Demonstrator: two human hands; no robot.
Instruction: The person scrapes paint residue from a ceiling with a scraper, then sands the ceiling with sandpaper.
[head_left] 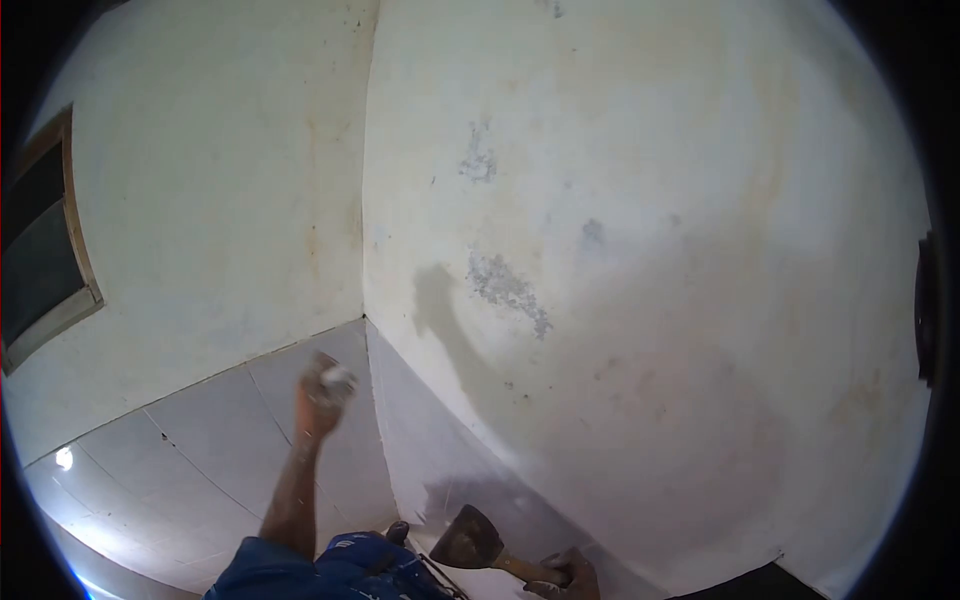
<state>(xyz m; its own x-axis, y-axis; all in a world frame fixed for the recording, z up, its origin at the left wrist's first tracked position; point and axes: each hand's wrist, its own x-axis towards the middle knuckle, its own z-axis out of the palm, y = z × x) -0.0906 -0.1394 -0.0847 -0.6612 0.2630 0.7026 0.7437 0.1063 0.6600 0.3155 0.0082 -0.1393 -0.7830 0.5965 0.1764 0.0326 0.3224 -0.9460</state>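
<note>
My left hand (323,388) is raised at the wall corner, its fingers closed around a small pale lump (338,377); what the lump is I cannot tell. Low in the view, my right hand (568,577) grips the wooden handle of a scraper (470,542), whose wide dark blade points up and left, close to the grey tiled lower wall (440,450). The painted wall (640,260) above is off-white with flaked grey patches (505,285). My forearm's shadow falls on it.
Two walls meet in a corner (365,250) straight ahead. A dark window with a wooden frame (45,260) is on the left wall. A dark fitting (927,305) sits at the far right edge. My blue clothing (320,572) shows at the bottom.
</note>
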